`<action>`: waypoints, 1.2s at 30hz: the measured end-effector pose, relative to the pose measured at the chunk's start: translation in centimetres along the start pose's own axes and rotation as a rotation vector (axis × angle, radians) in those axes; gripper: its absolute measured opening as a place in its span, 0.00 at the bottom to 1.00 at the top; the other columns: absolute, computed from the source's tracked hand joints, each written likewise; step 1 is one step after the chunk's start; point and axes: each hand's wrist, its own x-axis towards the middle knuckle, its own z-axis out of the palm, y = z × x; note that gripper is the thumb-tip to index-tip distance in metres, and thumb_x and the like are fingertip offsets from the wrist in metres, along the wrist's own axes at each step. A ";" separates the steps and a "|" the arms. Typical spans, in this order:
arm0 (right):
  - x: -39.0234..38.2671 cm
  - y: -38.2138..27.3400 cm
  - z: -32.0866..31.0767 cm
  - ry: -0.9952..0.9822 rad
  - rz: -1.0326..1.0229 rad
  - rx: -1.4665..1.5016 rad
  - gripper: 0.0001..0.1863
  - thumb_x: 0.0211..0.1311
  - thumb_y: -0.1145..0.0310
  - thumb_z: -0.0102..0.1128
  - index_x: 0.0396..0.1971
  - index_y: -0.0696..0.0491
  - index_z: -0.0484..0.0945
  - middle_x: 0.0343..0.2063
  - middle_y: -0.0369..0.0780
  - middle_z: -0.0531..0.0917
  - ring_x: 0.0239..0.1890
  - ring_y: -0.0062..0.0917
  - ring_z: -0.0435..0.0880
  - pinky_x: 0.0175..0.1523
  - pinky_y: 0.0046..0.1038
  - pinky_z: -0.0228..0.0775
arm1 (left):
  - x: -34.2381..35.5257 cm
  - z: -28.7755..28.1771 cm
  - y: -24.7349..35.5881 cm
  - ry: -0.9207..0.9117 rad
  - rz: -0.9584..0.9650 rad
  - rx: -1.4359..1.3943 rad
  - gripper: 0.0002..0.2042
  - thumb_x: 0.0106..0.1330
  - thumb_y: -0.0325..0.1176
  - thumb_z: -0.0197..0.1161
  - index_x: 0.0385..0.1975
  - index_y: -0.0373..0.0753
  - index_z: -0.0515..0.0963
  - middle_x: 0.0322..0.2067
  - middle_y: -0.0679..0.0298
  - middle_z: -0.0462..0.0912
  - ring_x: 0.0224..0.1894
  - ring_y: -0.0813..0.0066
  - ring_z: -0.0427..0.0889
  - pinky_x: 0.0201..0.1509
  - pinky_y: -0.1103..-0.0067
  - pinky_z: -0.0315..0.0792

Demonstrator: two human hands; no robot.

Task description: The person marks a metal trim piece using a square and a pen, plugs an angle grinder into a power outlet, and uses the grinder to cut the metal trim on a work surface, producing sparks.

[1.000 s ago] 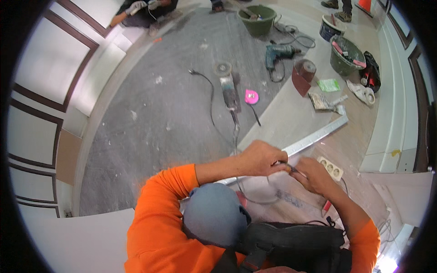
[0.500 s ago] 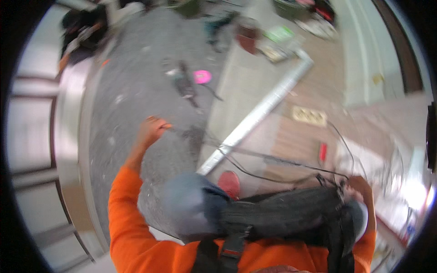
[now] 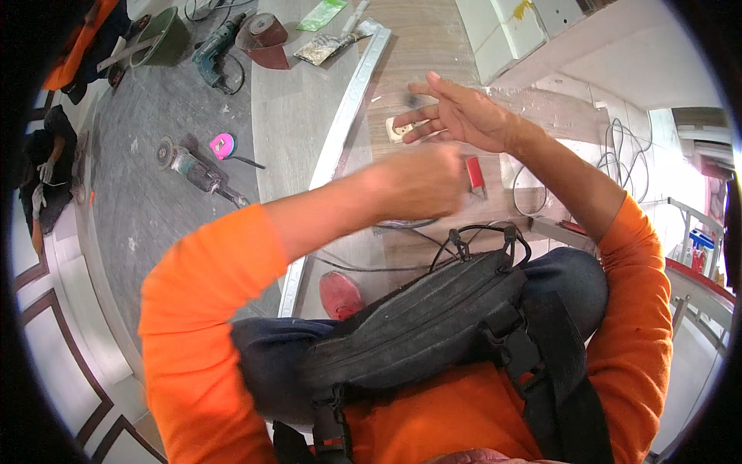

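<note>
My left hand [image 3: 423, 184] is closed in front of my lap, a little blurred, and whatever it may hold is hidden. Just beyond it, my right hand [image 3: 468, 116] is turned partly palm up with its fingers apart. A small dark blur shows by its fingertips, too smeared to name. Behind those fingers lies a cream socket strip [image 3: 399, 130], partly covered. Close to my left fist, a red-topped tool [image 3: 474, 173] rests on the wood-look floor. A black waist bag [image 3: 410, 325] lies across my lap.
Across the floor runs a long metal profile [image 3: 346, 108]. Left of it are an angle grinder [image 3: 197, 172], a pink tape measure [image 3: 222, 145], a drill [image 3: 220, 50] and a green bucket [image 3: 162, 39]. A reddish bucket [image 3: 261, 52] stands farther off. Co-workers [image 3: 50, 170] are at left.
My left hand has swung right, from over the grey floor to before my lap. My right hand has risen from beside the bag to near the socket strip. The view has shifted.
</note>
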 end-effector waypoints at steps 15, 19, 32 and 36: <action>6.1 2.2 -8.1 0.364 0.123 -0.847 0.21 0.68 0.48 0.51 0.37 0.53 0.80 0.25 0.37 0.81 0.23 0.24 0.75 0.27 0.32 0.68 | 2.9 10.4 5.2 0.518 -0.129 -0.327 0.18 0.58 0.29 0.60 0.49 0.42 0.75 0.55 0.60 0.72 0.65 0.63 0.68 0.75 0.66 0.56; 7.9 5.1 -9.8 0.381 -0.028 -1.374 0.17 0.64 0.51 0.58 0.38 0.49 0.81 0.34 0.41 0.85 0.40 0.36 0.84 0.41 0.37 0.74 | -7.1 9.1 4.4 -0.018 -0.222 -0.567 0.17 0.56 0.28 0.62 0.48 0.42 0.77 0.46 0.63 0.78 0.55 0.66 0.75 0.59 0.70 0.68; 9.7 6.5 -6.7 0.182 -0.239 -1.952 0.08 0.59 0.73 0.57 0.38 0.54 0.79 0.38 0.47 0.83 0.45 0.43 0.83 0.48 0.44 0.77 | -17.3 13.6 28.9 0.096 -0.894 -1.295 0.09 0.63 0.31 0.60 0.40 0.41 0.82 0.30 0.58 0.84 0.36 0.62 0.82 0.43 0.69 0.75; 10.4 6.6 -6.5 0.151 -0.261 -2.034 0.08 0.59 0.73 0.58 0.37 0.55 0.79 0.37 0.47 0.82 0.45 0.43 0.83 0.47 0.42 0.78 | -15.9 15.4 29.1 0.042 -1.028 -1.292 0.08 0.65 0.33 0.59 0.39 0.42 0.82 0.24 0.56 0.80 0.32 0.57 0.80 0.37 0.65 0.71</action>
